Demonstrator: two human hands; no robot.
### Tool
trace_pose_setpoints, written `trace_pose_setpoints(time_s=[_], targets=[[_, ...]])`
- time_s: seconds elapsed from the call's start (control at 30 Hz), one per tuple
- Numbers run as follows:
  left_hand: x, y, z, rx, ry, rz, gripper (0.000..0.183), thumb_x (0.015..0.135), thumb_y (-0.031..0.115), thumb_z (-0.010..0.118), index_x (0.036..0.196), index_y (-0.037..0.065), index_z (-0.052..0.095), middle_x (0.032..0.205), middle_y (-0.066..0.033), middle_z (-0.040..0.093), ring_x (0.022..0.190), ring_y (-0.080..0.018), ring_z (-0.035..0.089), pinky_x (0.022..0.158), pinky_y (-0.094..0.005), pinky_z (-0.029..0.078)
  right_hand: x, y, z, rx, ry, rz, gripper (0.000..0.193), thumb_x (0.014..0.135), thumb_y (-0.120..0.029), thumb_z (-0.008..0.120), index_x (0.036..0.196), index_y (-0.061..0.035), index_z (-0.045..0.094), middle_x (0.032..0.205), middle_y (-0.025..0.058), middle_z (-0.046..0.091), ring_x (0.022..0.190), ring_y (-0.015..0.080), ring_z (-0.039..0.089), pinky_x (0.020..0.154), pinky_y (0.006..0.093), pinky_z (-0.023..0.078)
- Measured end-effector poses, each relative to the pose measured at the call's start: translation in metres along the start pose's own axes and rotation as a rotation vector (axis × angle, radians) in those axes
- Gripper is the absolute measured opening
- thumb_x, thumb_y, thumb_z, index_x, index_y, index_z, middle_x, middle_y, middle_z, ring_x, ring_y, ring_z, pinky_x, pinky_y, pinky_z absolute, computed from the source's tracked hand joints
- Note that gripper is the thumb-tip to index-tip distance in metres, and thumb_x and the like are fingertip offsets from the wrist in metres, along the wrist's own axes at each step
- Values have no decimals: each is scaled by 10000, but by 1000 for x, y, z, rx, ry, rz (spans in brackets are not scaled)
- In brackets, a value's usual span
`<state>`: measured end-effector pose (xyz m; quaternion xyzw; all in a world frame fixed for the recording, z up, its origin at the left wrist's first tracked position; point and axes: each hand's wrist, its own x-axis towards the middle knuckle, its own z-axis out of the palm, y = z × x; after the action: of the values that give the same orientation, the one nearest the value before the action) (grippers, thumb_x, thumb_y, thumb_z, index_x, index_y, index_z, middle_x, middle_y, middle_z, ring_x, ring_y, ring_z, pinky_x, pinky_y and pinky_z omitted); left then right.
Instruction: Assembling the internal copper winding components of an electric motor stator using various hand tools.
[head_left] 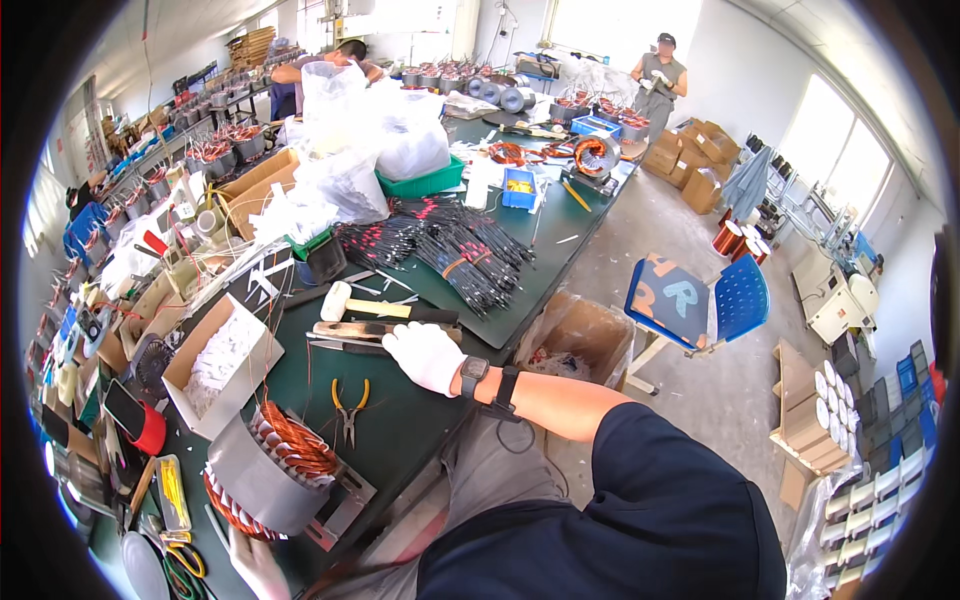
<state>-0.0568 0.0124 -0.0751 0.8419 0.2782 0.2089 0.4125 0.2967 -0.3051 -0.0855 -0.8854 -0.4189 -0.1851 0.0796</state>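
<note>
Bare tabletop (pixel 400 412) right of the pliers (pixel 349 411), stator (pixel 262 482) and carton (pixel 246 384) as obstacles leftward.

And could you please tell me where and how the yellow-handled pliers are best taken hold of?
Probably around both yellow handles, coming down from above and the far side, where the gloved right hand is: the pliers lie flat on the green table, handles spread and pointing away from the wearer, metal nose toward the near edge.
</note>
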Motion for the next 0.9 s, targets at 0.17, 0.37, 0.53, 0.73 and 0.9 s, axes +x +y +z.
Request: trace_pose_setpoints(time_s=[0.17,0.37,0.53,0.73,0.9], targets=[[77,-5,14,-415,-161,233,417,1075,201,525,1436,-6,504,1347,-121,614,1223,-221,600,1064,-340,449,-20,2,-10,-137,19,-32,122,907,-135,588,1021,-98,611,949,87,609,899,259,633,789,394,523],[127,-98,37,-799,-461,197,537,1082,341,527,1512,38,423,1467,-87,542,1369,-220,511,1195,-399,387,-19,1,-12,-45,42,36,140,901,-200,655,975,-87,618,941,92,604,906,293,626,797,419,524],[117,-92,61,77,-160,764,442,1101,221,448,1504,47,404,1434,-99,547,1346,-239,527,1181,-387,402,-32,-4,-66,196,-67,123,223,935,-281,692,1010,-83,623,989,127,631,976,330,649,841,468,534],[115,-43,44,-618,-519,355,308,1099,152,470,1385,38,487,1293,-62,606,1186,-184,619,1036,-327,518,-32,2,-101,149,-211,254,335,964,-412,670,958,-78,657,891,134,671,859,348,676,782,447,543],[103,-38,42,-927,-511,112,322,1093,131,485,1401,38,479,1318,-61,589,1219,-176,598,1055,-320,495,-21,-17,-114,212,-227,106,349,946,-427,691,905,-82,662,842,100,655,790,310,663,727,416,534]])
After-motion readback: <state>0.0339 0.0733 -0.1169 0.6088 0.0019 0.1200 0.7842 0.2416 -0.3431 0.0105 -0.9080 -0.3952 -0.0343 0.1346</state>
